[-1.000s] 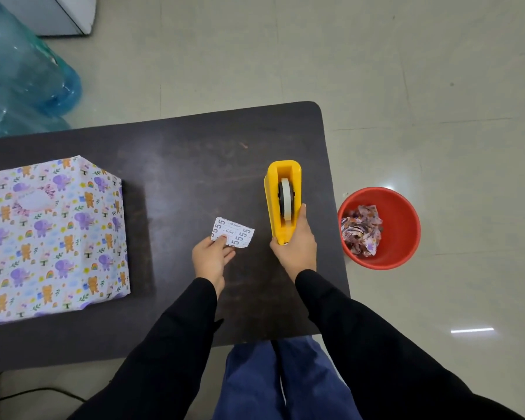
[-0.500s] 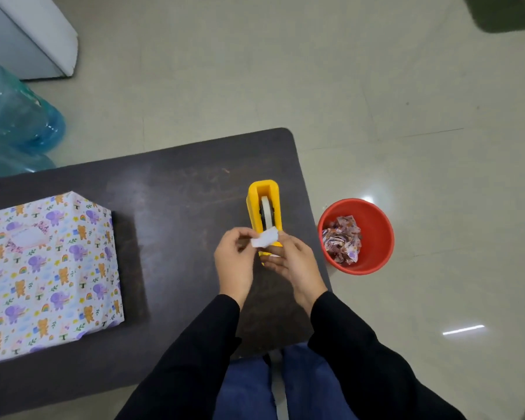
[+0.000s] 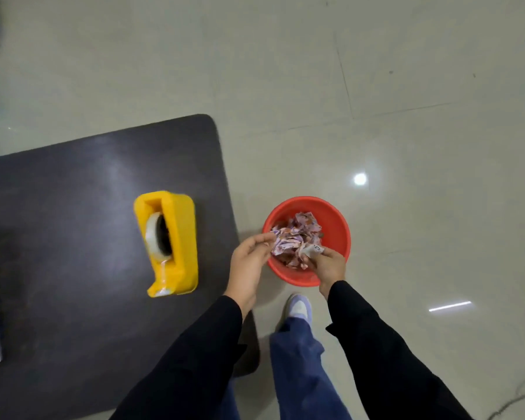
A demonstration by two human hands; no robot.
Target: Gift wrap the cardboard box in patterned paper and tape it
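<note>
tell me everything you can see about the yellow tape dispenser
The yellow tape dispenser looks like plastic, a body with an open slot holding a whitish tape roll. A strip runs from the roll to the cutter end nearest the person. It stands upright on the dark table, near its right edge; nothing else touches it.

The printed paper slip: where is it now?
Head view, right of centre: the right hand pinches the slip over the red bucket, beside the crumpled wrapping scraps.
</note>
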